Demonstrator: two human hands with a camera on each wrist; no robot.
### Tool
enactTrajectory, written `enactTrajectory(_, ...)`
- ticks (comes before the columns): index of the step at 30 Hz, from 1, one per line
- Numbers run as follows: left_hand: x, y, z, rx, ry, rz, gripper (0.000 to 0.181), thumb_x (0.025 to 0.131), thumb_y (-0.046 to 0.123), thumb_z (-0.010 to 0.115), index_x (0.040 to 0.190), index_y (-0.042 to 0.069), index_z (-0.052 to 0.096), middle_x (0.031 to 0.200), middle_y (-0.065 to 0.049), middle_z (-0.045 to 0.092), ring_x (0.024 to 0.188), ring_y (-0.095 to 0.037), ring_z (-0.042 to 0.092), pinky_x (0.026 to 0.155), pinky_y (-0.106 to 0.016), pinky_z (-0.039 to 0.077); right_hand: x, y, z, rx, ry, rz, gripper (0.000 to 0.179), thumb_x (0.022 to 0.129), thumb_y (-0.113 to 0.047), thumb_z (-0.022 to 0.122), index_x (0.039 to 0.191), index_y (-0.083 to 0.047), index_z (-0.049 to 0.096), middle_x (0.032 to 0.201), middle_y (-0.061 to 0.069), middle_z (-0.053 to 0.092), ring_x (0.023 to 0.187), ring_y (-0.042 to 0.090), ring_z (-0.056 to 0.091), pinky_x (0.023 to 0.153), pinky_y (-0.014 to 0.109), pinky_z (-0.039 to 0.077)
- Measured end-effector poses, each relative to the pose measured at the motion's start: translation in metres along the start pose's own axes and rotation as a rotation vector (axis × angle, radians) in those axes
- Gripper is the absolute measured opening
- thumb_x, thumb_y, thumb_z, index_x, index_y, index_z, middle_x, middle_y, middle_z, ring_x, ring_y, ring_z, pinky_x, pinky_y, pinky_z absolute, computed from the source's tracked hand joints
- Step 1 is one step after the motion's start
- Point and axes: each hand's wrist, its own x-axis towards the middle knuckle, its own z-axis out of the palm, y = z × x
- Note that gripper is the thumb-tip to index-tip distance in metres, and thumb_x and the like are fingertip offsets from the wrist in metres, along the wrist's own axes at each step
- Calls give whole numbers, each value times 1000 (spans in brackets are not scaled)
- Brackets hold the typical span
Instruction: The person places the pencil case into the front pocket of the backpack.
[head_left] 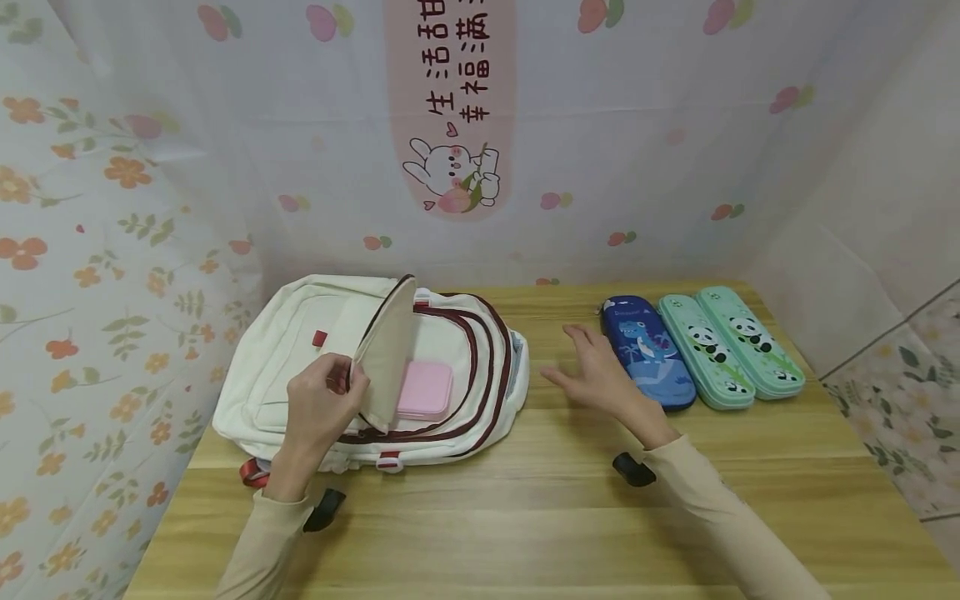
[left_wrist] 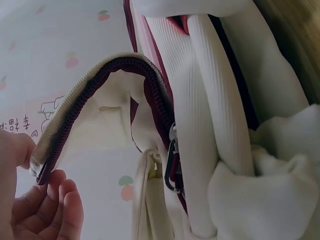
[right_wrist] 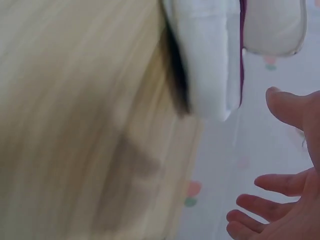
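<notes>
Currently, head view: left hand (head_left: 321,404) pinches the flap (head_left: 386,358) of the bag (head_left: 251,371), left of centre; blue case (head_left: 647,350), right of centre, lies right of the nearer right hand (head_left: 596,379), long axis slanting down rightward; left wrist: flap pinched, lower left; right wrist: fingers (right_wrist: 280,184) apart, empty.

On the bench (head_left: 525,525), a backpack (head_left: 330,317) with a box (head_left: 425,388) in its pocket (head_left: 444,333) lies left of three side-by-side pencil cases (head_left: 703,350).
</notes>
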Motion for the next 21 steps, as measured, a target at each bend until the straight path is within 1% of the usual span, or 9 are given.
enactTrajectory(3,0,1,1,-11,7,-7,4,79,1,66,75,1,65,61,-6,59,54,-15,53,54,-11,38,-7,12,-1,1,22,29,83,91,-36,74,149,11,36,151,33,38,139,52,35,113,66,33)
enactTrajectory(9,-2,2,2,-24,25,2,3,78,-1,68,75,1,66,61,-6,59,53,-15,54,55,-10,38,-18,38,-5,-4,50,94,85,93,-35,72,150,13,30,152,38,29,142,56,26,113,72,26)
enactTrajectory(15,-3,1,3,-38,36,18,3,78,-1,68,76,2,67,61,-6,60,53,-15,54,56,-10,38,-31,61,-13,-22,87,188,84,94,-33,70,150,14,29,150,45,25,140,62,23,108,76,27)
enactTrajectory(17,-3,1,3,-36,35,31,3,77,0,69,76,2,67,61,-5,60,53,-14,54,55,-11,39,-35,66,-15,-22,120,229,83,93,-33,70,149,14,30,148,47,24,138,64,24,106,77,28)
enactTrajectory(21,0,0,4,-39,27,56,3,77,0,69,77,3,67,62,-5,60,54,-14,54,55,-13,40,-46,75,-18,-18,178,307,85,91,-32,72,148,15,31,144,49,25,135,63,26,106,74,27)
